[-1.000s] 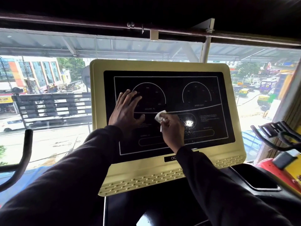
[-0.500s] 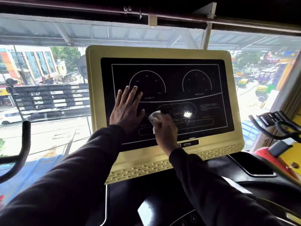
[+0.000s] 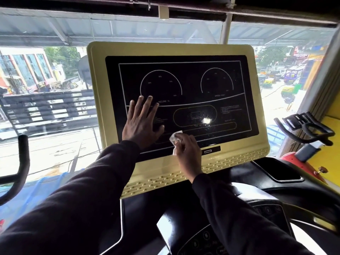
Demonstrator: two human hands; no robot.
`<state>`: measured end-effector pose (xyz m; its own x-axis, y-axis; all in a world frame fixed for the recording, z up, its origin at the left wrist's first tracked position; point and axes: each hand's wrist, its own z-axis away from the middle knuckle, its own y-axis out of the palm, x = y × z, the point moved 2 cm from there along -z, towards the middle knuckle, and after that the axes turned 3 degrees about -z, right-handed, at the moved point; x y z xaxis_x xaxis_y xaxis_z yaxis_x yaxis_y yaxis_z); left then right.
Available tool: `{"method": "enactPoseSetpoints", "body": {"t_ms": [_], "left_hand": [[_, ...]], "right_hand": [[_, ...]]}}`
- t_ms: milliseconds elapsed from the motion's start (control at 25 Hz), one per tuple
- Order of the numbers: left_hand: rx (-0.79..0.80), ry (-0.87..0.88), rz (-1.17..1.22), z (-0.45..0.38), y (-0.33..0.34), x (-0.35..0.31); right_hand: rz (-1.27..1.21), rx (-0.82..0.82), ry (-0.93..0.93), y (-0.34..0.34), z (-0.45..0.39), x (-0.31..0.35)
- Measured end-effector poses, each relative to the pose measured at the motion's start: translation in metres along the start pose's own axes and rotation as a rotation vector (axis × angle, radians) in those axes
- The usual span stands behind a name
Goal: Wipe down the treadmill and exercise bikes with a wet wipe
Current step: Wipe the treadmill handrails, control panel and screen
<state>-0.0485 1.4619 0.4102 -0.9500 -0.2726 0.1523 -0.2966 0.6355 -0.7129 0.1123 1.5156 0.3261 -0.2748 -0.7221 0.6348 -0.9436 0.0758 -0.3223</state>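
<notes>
- I hold the wet wipe (image 3: 175, 138) in my right hand (image 3: 187, 150). It is small, white and all bunched up.
- The fingers (image 3: 179, 143) of that hand are curled round the wipe and press it on the screen (image 3: 184, 85).
- The wipe sits low on the screen, near the bottom edge and a bit left of the middle.
- My left hand (image 3: 141, 124) lies flat on the screen, just beside the wipe on its left side.
- The fingers (image 3: 150, 105) of my left hand are straight and spread wide. They hold nothing. The tips touch the bottom of the left round dial (image 3: 161, 82).
- The screen is black with thin white lines. It has two round dials at the top and a long oval shape under them.
- A bright spot of light (image 3: 207, 120) shines on the screen, up and to the right of the wipe.
- The screen sits in a pale yellow frame (image 3: 261, 126). This is the top part of the treadmill. The frame has rows of small slots along the bottom.
- Under the frame is the black, shiny part of the treadmill (image 3: 184, 208), with number buttons (image 3: 206, 235) low down.
- Both my arms wear dark sleeves (image 3: 73, 208).
- A red exercise bike (image 3: 303, 133) with black handles stands on the right. A black handle (image 3: 22, 162) of another machine shows on the left.
- Behind it all is a big window (image 3: 46, 107). I see a street and buildings outside.
</notes>
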Motion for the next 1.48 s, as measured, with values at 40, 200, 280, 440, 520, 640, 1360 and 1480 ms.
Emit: {"method": "enactPoseSetpoints", "body": {"t_ms": [40,200,280,440,520,640,1360,1480], "left_hand": [[0.012,0.007,-0.011,0.003,0.001,-0.002],[0.04,0.031,-0.035,0.014,0.005,-0.009],[0.06,0.028,-0.043,0.018,0.006,-0.012],[0.088,0.028,-0.053,0.022,0.007,-0.016],[0.101,0.026,-0.064,0.025,0.01,-0.019],[0.107,0.03,-0.095,0.029,0.013,-0.024],[0.122,0.057,-0.117,0.041,0.02,-0.038],[0.128,0.054,-0.111,0.044,0.021,-0.038]], "right_hand": [[0.01,-0.025,0.045,0.002,0.003,0.001],[0.065,0.1,-0.176,0.003,0.018,0.001],[0.018,-0.013,-0.001,-0.004,0.013,-0.006],[0.059,0.088,-0.059,-0.001,0.029,0.003],[0.075,0.139,-0.13,-0.008,0.032,-0.004],[0.05,-0.037,0.158,-0.018,0.029,-0.015],[0.212,0.118,0.206,-0.026,0.068,-0.023],[0.195,0.287,0.014,-0.017,0.082,-0.012]]}}
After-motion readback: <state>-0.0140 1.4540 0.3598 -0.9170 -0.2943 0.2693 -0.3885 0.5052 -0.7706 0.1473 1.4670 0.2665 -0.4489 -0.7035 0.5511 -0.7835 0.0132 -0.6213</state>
